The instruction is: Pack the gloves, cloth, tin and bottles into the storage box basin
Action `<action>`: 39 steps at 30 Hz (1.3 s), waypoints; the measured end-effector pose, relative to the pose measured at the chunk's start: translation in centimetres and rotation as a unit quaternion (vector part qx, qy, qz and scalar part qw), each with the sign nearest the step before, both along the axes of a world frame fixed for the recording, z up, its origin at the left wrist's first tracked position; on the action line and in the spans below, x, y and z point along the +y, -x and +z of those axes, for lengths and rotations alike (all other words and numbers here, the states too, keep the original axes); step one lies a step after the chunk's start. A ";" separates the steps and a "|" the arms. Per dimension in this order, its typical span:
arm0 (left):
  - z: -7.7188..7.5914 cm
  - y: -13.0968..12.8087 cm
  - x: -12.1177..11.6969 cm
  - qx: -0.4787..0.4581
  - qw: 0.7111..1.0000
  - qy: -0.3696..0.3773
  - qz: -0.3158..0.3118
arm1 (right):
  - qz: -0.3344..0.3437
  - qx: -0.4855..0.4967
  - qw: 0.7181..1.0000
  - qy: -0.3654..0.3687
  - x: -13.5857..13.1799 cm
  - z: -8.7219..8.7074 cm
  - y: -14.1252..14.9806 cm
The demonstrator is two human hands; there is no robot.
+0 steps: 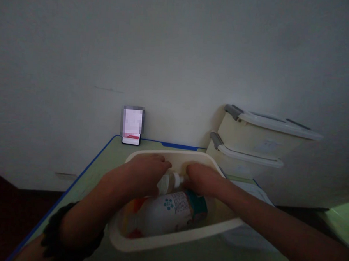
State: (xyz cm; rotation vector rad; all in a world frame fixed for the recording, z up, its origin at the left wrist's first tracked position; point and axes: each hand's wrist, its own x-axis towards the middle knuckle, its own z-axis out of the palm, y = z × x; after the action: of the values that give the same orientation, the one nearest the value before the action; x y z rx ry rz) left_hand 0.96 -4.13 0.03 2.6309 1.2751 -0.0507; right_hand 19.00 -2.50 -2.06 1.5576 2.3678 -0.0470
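Observation:
A cream plastic bin (145,245) stands in front of me, and both my hands reach inside it. My left hand (150,172) is closed round the body of a clear bottle (167,183) with a white cap, which lies sideways. At the cap end, my right hand (202,179) has its fingers curled in against the bottle's top; the fingertips are partly hidden. Below them a large white bottle (168,212) with a green label band lies on its side in the bin. Something orange-red (138,203) shows beside it, mostly covered.
A lit phone (131,139) leans on the wall at the table's back edge. Two lidded storage boxes (250,140) are stacked at the back right. A translucent lid-like piece (250,193) lies right of the bin. The green table (102,161) has blue edging.

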 end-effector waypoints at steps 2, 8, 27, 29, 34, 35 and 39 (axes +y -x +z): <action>-0.3 0.0 0.1 0.005 1.000 -0.014 -0.001 | -0.005 -0.001 1.000 -0.023 -0.2 0.2 0.0; -0.8 -0.1 0.2 0.018 0.999 -0.040 -0.015 | -0.001 -0.012 0.996 -0.090 -1.2 1.1 0.5; -0.5 -0.3 -0.3 0.042 0.997 -0.057 -0.018 | -0.077 0.061 0.992 0.073 0.6 -1.1 -1.1; -0.4 -0.1 -0.3 0.032 0.997 -0.065 -0.021 | -0.076 0.080 0.991 0.080 0.6 -0.8 -1.1; -0.3 0.3 -0.4 0.000 0.998 -0.054 -0.021 | -0.058 0.127 0.989 0.049 -0.5 0.9 -1.0; -0.2 0.2 -0.4 -0.008 0.999 -0.048 -0.017 | -0.057 0.143 0.988 0.034 -0.9 1.3 -1.1; 0.4 -0.1 -0.8 -0.034 0.998 -0.046 0.010 | -0.019 0.261 0.965 0.010 -2.0 2.6 -1.7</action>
State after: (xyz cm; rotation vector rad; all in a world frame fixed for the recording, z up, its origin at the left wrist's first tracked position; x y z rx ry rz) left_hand 1.04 -4.95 0.39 2.6709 1.3104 0.1025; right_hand 20.66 -4.46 0.59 1.7483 2.7042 -0.5529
